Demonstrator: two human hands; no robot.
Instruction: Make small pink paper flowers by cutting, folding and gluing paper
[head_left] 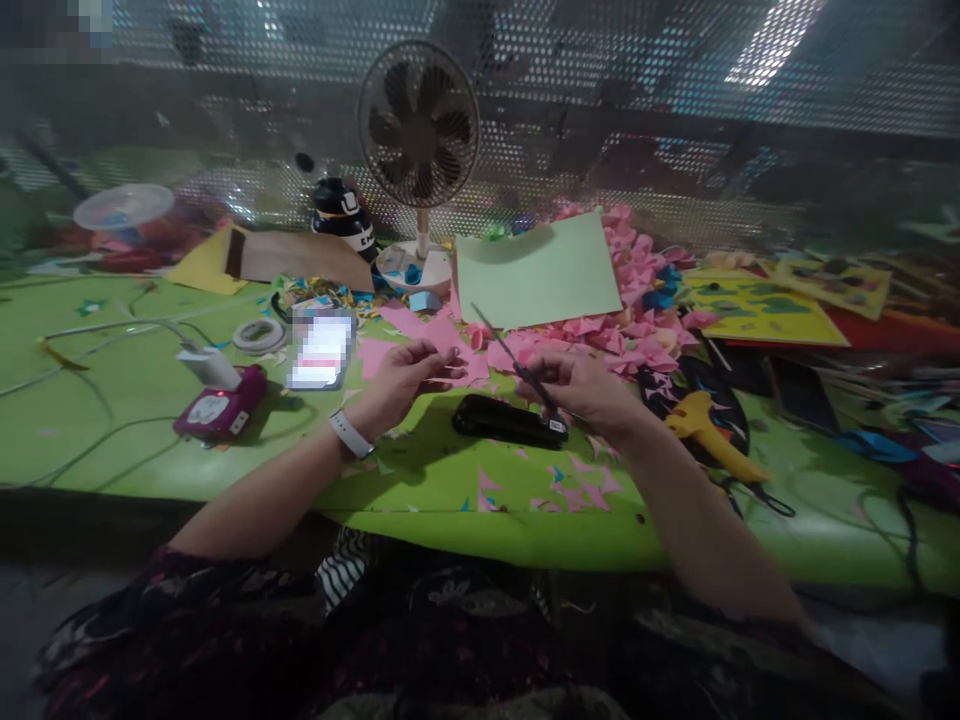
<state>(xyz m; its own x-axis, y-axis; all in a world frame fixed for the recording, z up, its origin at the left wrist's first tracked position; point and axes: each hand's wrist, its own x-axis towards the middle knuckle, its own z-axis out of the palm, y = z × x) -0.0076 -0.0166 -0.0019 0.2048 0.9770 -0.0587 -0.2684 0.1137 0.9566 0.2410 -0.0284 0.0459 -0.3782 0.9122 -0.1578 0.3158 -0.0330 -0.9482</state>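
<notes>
My right hand (pixel 581 390) is closed around a pair of dark scissors (pixel 510 350), whose blades point up and left. My left hand (pixel 409 380) hovers over pink paper (pixel 431 330) with its fingers loosely apart, and I make out nothing between them. A black stapler (pixel 510 420) lies on the green table just below both hands. Curled pink paper pieces (pixel 637 335) are heaped behind my right hand, and a pale green sheet (pixel 536 270) rests against the heap. Small pink scraps (pixel 577 490) are scattered near the front edge.
At the left are a lit phone (pixel 322 348), a tape roll (pixel 259 335) and a purple power box (pixel 221 405) with cables. A fan (pixel 418 125) stands at the back. A yellow glue gun (pixel 712 435) and a dark phone (pixel 802 395) lie to the right on the green table (pixel 300 470).
</notes>
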